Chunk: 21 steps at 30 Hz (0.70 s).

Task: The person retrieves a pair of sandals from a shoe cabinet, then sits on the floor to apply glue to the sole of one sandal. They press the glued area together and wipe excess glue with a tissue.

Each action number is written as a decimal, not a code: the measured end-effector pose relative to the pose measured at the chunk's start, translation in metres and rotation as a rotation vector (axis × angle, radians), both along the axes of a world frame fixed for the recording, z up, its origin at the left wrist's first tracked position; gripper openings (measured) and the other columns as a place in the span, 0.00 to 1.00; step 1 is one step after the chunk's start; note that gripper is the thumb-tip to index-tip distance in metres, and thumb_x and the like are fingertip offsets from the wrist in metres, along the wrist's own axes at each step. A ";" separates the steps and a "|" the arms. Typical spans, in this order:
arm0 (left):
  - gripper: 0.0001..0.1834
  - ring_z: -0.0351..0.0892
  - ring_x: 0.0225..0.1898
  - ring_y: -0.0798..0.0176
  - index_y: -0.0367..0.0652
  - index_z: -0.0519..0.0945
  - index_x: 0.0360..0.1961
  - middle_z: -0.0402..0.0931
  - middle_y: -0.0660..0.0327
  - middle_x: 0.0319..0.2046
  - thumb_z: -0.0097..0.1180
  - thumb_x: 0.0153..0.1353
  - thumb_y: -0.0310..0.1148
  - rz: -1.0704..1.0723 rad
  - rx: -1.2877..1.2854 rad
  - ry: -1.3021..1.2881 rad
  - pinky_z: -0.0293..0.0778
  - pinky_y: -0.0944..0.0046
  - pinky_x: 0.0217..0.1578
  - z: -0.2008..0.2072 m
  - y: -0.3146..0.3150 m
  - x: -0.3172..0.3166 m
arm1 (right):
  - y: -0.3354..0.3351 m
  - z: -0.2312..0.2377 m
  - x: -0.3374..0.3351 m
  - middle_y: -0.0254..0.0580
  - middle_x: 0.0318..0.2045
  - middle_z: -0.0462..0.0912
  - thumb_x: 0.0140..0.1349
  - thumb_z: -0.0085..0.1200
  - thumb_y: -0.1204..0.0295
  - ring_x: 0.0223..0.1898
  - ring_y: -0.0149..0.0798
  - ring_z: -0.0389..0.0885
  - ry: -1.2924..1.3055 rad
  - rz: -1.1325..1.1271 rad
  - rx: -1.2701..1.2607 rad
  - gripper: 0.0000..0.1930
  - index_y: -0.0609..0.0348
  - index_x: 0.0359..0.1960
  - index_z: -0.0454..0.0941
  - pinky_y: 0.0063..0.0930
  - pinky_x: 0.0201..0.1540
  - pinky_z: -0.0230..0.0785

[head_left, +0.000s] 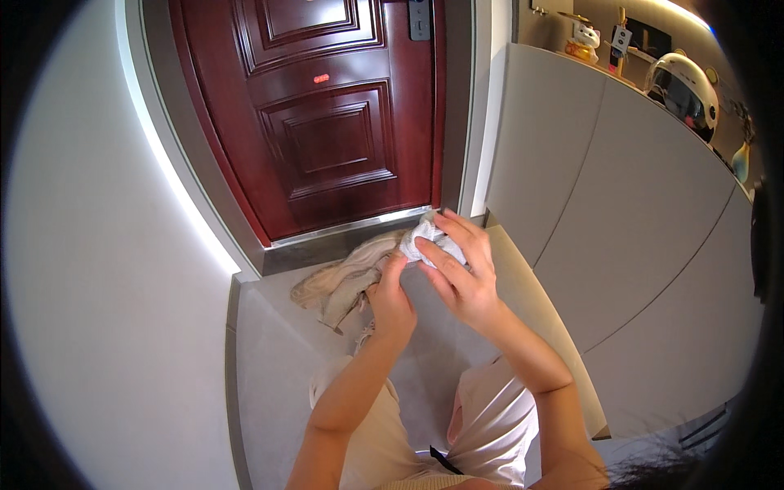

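A crumpled white cloth (441, 247) is bunched between my hands, in front of the door. My left hand (394, 300) is closed, with its fingertips pinching the left edge of the cloth. Bent over the cloth from the right, my right hand (469, 273) grips it between thumb and fingers. Just beyond my left hand lies a long beige item (347, 278) with soft-looking folds and two lobes; its kind I cannot make out. My left hand partly hides it, so I cannot tell whether they touch.
A dark red panelled door (335, 139) stands ahead above a metal sill. Along the right runs a curved grey cabinet (572, 180), bearing a white helmet (682, 94), a cat figurine (582, 42) and a small vase (741, 162). A white wall (122, 269) closes the left side.
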State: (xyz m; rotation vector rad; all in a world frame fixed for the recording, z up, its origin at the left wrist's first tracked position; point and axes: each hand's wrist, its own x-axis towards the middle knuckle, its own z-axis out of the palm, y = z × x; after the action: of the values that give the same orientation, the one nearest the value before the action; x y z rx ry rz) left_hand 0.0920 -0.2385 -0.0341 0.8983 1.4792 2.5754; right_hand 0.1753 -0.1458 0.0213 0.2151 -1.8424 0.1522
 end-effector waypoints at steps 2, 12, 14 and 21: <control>0.19 0.76 0.49 0.68 0.41 0.78 0.48 0.79 0.60 0.47 0.49 0.57 0.13 0.319 -0.271 0.523 0.71 0.70 0.45 -0.012 0.001 -0.005 | 0.004 -0.003 0.000 0.46 0.50 0.76 0.39 0.62 0.80 0.46 0.47 0.76 0.004 -0.056 0.078 0.21 0.60 0.41 0.84 0.33 0.47 0.73; 0.16 0.77 0.47 0.63 0.38 0.78 0.49 0.79 0.56 0.44 0.51 0.60 0.17 0.046 0.092 -0.276 0.70 0.66 0.47 0.001 0.003 -0.009 | 0.017 -0.020 -0.005 0.41 0.44 0.78 0.37 0.60 0.76 0.41 0.42 0.77 0.098 -0.110 0.272 0.20 0.60 0.39 0.84 0.29 0.39 0.76; 0.17 0.77 0.43 0.63 0.39 0.79 0.50 0.80 0.56 0.40 0.53 0.59 0.18 0.396 -0.284 0.220 0.70 0.66 0.45 -0.032 0.004 -0.037 | 0.025 -0.028 -0.008 0.42 0.43 0.78 0.39 0.59 0.78 0.41 0.43 0.77 -0.048 -0.117 0.224 0.19 0.60 0.39 0.83 0.30 0.39 0.76; 0.17 0.75 0.49 0.61 0.37 0.75 0.52 0.76 0.54 0.47 0.51 0.61 0.18 0.331 -0.155 0.332 0.69 0.64 0.52 -0.003 -0.018 -0.032 | 0.021 -0.023 -0.005 0.41 0.40 0.78 0.41 0.62 0.81 0.37 0.43 0.76 0.099 -0.128 0.005 0.19 0.56 0.40 0.81 0.36 0.38 0.69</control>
State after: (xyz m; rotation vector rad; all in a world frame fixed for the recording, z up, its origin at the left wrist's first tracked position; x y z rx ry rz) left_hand 0.0604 -0.2564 -0.0366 1.1962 2.0434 2.5641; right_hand 0.1702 -0.1252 -0.0017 0.1063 -1.7525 0.0470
